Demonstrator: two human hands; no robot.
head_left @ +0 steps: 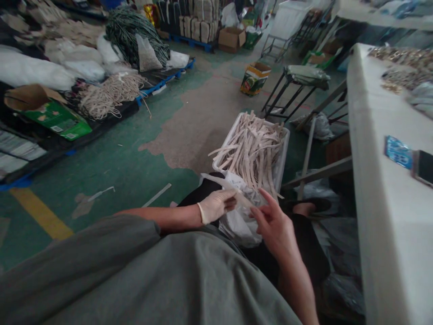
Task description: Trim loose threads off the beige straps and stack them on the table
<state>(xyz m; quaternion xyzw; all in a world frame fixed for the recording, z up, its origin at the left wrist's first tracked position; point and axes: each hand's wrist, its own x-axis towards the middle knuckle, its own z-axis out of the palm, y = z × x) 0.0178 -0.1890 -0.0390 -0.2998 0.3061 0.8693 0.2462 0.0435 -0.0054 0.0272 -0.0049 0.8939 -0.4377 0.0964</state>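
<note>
My left hand (217,206), in a pale glove, is closed on a light strip (242,197) above my lap. The strip runs from the upper left through that hand toward my bare right hand (273,222). The right thumb is near the strip's lower end and the index finger is stretched out; whether it grips the strip is blurred. Under both hands lies a white plastic bag (238,228). Just beyond it, a white crate (286,153) holds a heap of beige strips (252,146), some hanging over its rim.
On the right runs a long white table (379,189) with a phone (424,167), a blue packet (398,151) and small metallic parts. A stool (306,76) and an open carton (255,78) stand ahead. Loaded pallets (165,81) are at the left.
</note>
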